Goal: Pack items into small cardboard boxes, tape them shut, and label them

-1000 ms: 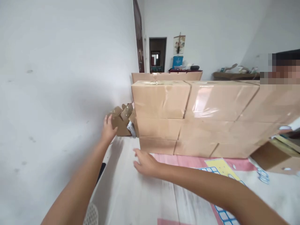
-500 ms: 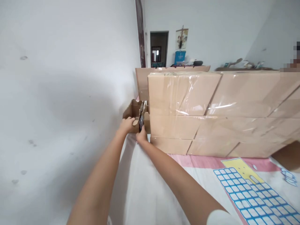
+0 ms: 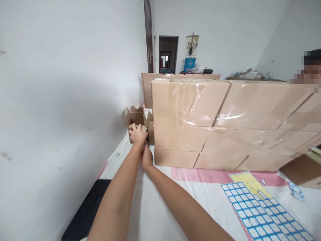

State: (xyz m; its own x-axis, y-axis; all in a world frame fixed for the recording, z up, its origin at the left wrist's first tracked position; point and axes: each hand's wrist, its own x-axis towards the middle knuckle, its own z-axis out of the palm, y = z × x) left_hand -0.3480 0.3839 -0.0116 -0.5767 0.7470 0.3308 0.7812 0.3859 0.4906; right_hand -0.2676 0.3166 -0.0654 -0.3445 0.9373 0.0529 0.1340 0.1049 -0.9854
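Observation:
Against the wall, beside the stack of large cartons, stands a small open cardboard box (image 3: 136,116) with raised flaps. My left hand (image 3: 138,134) grips the near part of this box, its fingers spread over the top edge. Just below and to its right is my right hand (image 3: 146,158), low by the sheet and curled inward. Its fingertips are largely hidden behind my left hand and wrist, so what it holds is unclear. A narrow dark item shows in part between the hands and the box.
Taped large cartons (image 3: 180,137) form a wall on the right, with a cardboard panel (image 3: 147,90) behind. An open carton (image 3: 301,170) lies at the right. The patterned sheet (image 3: 160,201) spreads below; a black patch (image 3: 85,207) lies by the left wall. Part of another person shows far right.
My left hand has moved right and now covers more of the box's near side. My right hand has slid lower, away from the dark item's upper part. The view has shifted slightly.

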